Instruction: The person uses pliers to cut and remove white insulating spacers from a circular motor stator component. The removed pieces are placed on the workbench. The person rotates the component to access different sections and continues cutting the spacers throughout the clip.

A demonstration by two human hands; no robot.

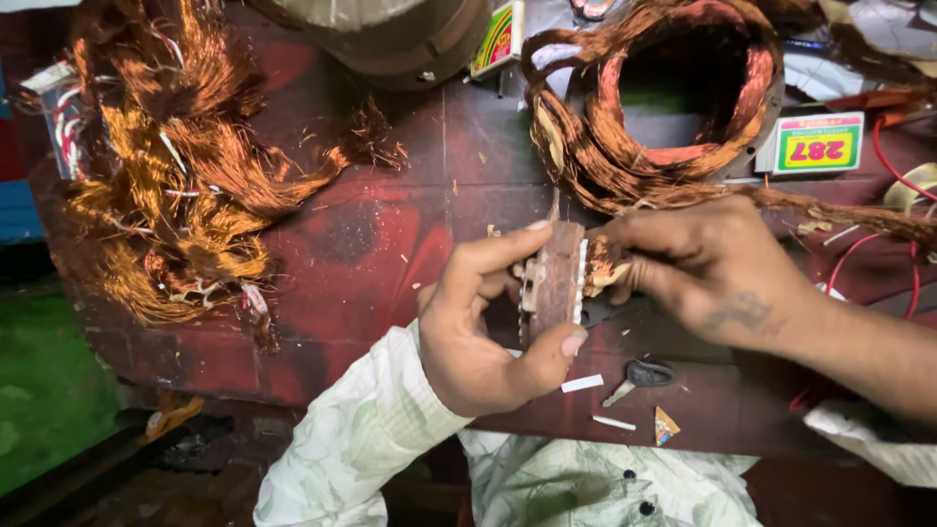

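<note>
Head view, dead centre: the left hand (488, 322) pinches a small slotted metal core (553, 281) upright, thumb at its lower end, forefinger over the top. From 3 o'clock the right hand (708, 268) has its fingers closed on a tuft of copper winding (603, 265) at the core's side. The core looks stiff and heavy for its size, best gripped at its ends; the wire is soft and springy. A copper coil (673, 107) lies at 1 o'clock on the red bench (371, 234).
</note>
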